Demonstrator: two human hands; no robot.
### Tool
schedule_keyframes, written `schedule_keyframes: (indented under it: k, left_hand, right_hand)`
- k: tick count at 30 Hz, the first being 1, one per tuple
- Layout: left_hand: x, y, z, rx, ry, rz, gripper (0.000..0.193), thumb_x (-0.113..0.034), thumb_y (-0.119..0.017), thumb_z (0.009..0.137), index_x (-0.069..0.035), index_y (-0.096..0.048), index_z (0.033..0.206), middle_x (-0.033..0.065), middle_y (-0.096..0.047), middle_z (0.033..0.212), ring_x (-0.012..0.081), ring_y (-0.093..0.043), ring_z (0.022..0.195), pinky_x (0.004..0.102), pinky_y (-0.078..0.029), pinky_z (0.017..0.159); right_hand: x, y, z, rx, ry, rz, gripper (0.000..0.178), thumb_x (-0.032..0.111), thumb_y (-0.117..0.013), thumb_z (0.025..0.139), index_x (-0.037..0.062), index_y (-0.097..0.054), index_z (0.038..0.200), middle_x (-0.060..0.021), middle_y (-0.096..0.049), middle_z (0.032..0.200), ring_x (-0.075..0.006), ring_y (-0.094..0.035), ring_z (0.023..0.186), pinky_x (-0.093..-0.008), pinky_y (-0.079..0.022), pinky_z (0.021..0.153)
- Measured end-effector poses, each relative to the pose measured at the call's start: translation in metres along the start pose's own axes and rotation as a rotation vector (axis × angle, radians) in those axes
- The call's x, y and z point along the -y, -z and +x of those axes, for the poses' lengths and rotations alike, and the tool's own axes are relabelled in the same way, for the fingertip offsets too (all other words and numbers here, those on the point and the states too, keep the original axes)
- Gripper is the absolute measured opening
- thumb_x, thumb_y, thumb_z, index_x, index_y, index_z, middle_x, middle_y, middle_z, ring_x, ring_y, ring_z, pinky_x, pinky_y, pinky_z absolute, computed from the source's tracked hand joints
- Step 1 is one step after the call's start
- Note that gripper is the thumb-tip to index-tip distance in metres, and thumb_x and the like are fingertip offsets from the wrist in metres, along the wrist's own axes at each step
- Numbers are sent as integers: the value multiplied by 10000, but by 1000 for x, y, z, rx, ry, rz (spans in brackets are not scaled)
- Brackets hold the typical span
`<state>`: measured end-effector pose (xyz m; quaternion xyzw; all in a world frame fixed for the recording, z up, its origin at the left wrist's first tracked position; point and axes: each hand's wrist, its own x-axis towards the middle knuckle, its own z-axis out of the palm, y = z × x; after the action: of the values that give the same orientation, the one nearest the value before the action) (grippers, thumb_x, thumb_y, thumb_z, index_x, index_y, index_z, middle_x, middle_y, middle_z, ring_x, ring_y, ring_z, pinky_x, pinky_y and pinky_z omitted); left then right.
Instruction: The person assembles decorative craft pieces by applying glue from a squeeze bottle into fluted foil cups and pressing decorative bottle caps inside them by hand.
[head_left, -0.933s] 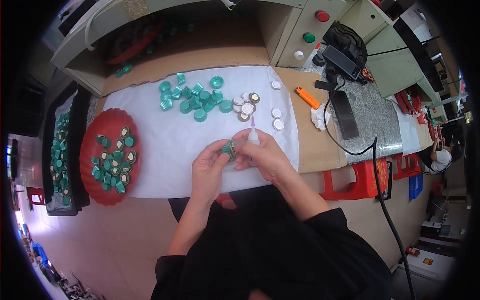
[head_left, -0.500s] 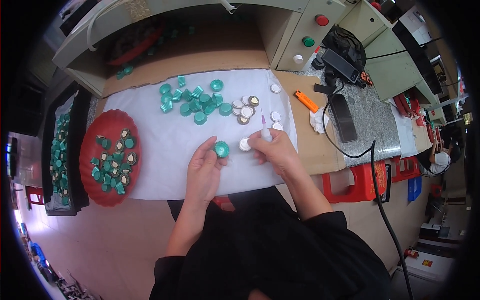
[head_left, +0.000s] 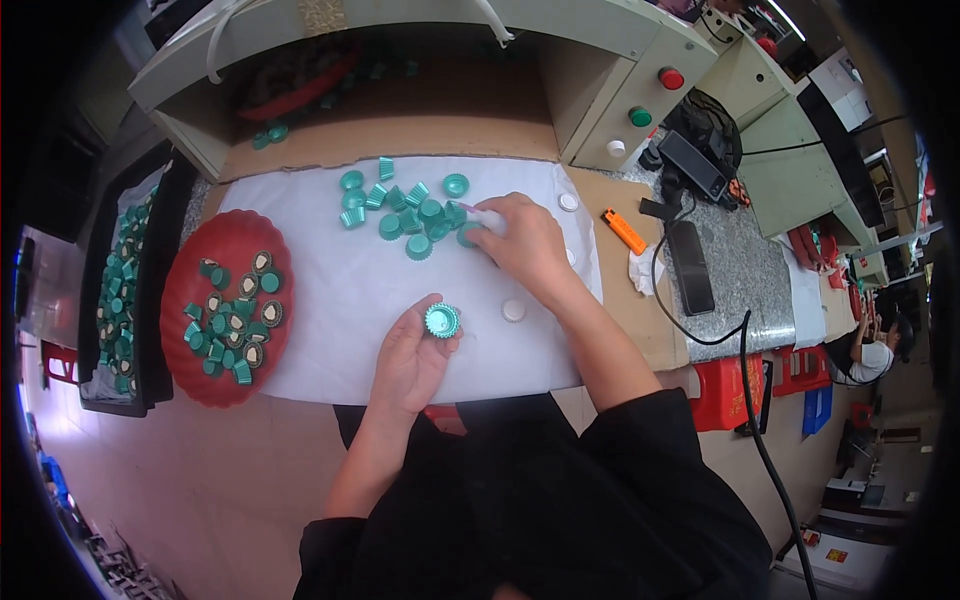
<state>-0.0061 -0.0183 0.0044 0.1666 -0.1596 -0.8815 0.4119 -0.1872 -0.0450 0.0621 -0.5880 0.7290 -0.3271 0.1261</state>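
Upright between my fingertips, my left hand (head_left: 411,357) holds a green fluted foil cup (head_left: 442,320), its shiny open side facing up. My right hand (head_left: 528,243) is closed round a small white squeeze bottle (head_left: 489,219) with a thin pinkish needle tip, pointing left. Its fingertips are beside a green cup (head_left: 467,235) at the right edge of a loose group of green cups (head_left: 404,212). Whether those fingers touch anything else is hidden. A pale round disc (head_left: 513,310) lies on the white sheet (head_left: 335,290) between my hands. Another pale disc (head_left: 568,202) lies farther right.
At left stands a red scalloped tray (head_left: 180,330) with green cups and dark-rimmed rounds, beside a black bin (head_left: 100,390) full of similar pieces. An orange lighter-like object (head_left: 625,231), a phone (head_left: 690,265) and a black cable (head_left: 748,400) are on the right. A shelf unit (head_left: 590,100) borders the back.
My right hand has moved away from the near disc, up and over the group of pale discs, which it now covers. The left hand still holds the green cup. The whole view has shifted slightly.
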Motion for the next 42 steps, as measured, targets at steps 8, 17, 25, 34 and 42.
schedule_keyframes:
  k: [8, 17, 25, 34, 42]
  left_hand:
    - [-4, 4, 0, 82, 6, -72, 375, -97, -458, 839, 59, -367, 1168, 133, -525, 991, 200, -530, 848, 272, -442, 734]
    - [-2, 3, -1, 87, 10, -82, 336, -73, -437, 845, 5, -392, 1169, 127, -529, 984, 200, -538, 851, 268, -444, 736]
    - [-2, 2, -2, 83, 23, -76, 315, -74, -426, 850, -1, -401, 1155, 132, -529, 983, 200, -541, 846, 269, -449, 730]
    - [0, 3, -1, 90, 20, -75, 291, -81, -420, 857, -16, -413, 1141, 127, -531, 979, 203, -547, 843, 278, -452, 735]
    - [1, 10, -2, 92, -11, -23, 273, -121, -411, 872, -25, -429, 1127, 102, -536, 972, 200, -538, 841, 280, -430, 715]
  right_hand:
    - [-23, 22, 0, 52, -334, 271, 246, 155, -652, 635, 16, -607, 832, -115, -601, 704, -187, -583, 629, -278, -455, 593]
    - [-33, 18, -19, 122, -9, 1, 324, 161, -681, 612, 48, -615, 908, -119, -566, 914, -255, -554, 838, -328, -435, 716]
    - [-38, 36, -23, 263, -255, 146, 247, 182, -613, 687, 19, -611, 872, -124, -598, 727, -211, -576, 655, -302, -441, 616]
    - [-38, 46, -34, 224, -191, 61, 267, 120, -674, 632, 1, -609, 862, -104, -568, 843, -185, -543, 735, -275, -421, 660]
    - [-35, 30, -49, 266, -71, -74, 314, 174, -694, 609, 55, -616, 889, -111, -554, 905, -273, -547, 799, -332, -431, 702]
